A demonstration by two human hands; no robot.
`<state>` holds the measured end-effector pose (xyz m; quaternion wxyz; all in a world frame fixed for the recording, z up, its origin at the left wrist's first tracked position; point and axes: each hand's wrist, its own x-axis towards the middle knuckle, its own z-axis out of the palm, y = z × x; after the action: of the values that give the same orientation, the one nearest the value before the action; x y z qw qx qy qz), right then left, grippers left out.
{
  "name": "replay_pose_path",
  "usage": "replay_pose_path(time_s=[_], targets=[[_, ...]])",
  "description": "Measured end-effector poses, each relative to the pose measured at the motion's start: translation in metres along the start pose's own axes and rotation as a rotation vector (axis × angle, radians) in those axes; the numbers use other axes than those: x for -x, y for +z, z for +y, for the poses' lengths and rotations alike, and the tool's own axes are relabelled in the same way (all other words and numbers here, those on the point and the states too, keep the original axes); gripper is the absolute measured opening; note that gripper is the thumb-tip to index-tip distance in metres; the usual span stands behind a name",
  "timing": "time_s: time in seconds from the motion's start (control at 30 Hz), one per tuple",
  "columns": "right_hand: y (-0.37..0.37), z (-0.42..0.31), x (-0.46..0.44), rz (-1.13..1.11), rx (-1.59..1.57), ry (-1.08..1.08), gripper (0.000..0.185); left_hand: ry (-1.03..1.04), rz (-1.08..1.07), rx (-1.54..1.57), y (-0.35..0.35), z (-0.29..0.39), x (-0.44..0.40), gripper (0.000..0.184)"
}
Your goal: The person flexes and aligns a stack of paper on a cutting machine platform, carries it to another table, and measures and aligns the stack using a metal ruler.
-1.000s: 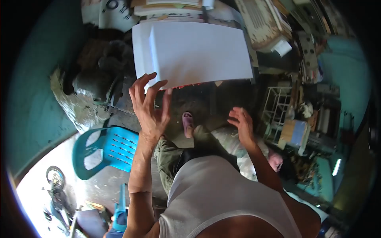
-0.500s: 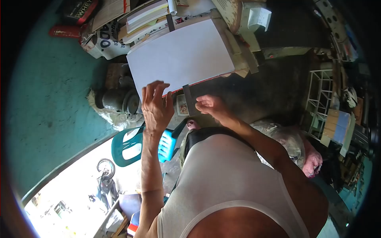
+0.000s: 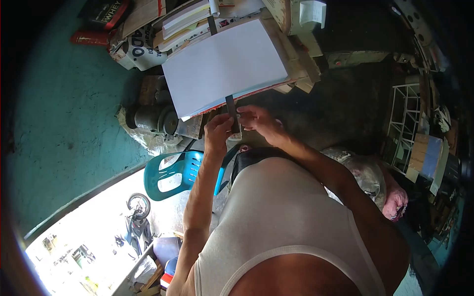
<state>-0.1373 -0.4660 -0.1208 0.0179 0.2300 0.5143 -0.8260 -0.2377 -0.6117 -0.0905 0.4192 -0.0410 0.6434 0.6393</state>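
Observation:
A large white sheet of paper (image 3: 222, 66) lies on top of a stack with a ragged red front edge. From the middle of that edge a dark flat strip (image 3: 230, 104) sticks out toward my body. My left hand (image 3: 216, 135) is closed, pinching the strip's left side near its lower end. On the other side, my right hand (image 3: 261, 123) has its fingers bent around the strip's right edge. Its fingertips are partly hidden, and the strip's material is unclear.
Papers and folders (image 3: 187, 22) are piled behind the sheet. A teal plastic chair (image 3: 160, 185) stands lower left, near dark round metal parts (image 3: 153, 118). Plastic bags (image 3: 363, 172) lie at right, before a white metal rack (image 3: 405, 118). A motorcycle (image 3: 137, 222) shows outside.
My left hand has come down and right from above the paper's front edge and closed on the strip. My right hand has moved slightly up and left to the strip.

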Motion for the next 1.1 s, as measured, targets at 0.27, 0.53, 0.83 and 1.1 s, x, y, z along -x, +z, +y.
replay_pose_path(time_s=[0.27, 0.53, 0.83, 1.1], targets=[[0.007, 0.005, -0.013, 0.041, -0.422, -0.047, 0.056, 0.012, -0.056, 0.017, -0.001, 0.009, 0.001, 0.022], [0.006, 0.002, -0.018, -0.01, -0.718, -0.1, 0.054, 0.002, -0.089, 0.023, -0.002, 0.009, 0.0, 0.019], [-0.039, -0.011, -0.004, 0.132, -1.03, -0.207, 0.041, 0.01, -0.039, 0.029, 0.002, 0.002, -0.002, 0.02], [-0.089, -0.067, -0.004, 0.354, -0.51, -0.189, 0.033, -0.004, 0.021, 0.018, 0.003, -0.011, -0.008, 0.02]])
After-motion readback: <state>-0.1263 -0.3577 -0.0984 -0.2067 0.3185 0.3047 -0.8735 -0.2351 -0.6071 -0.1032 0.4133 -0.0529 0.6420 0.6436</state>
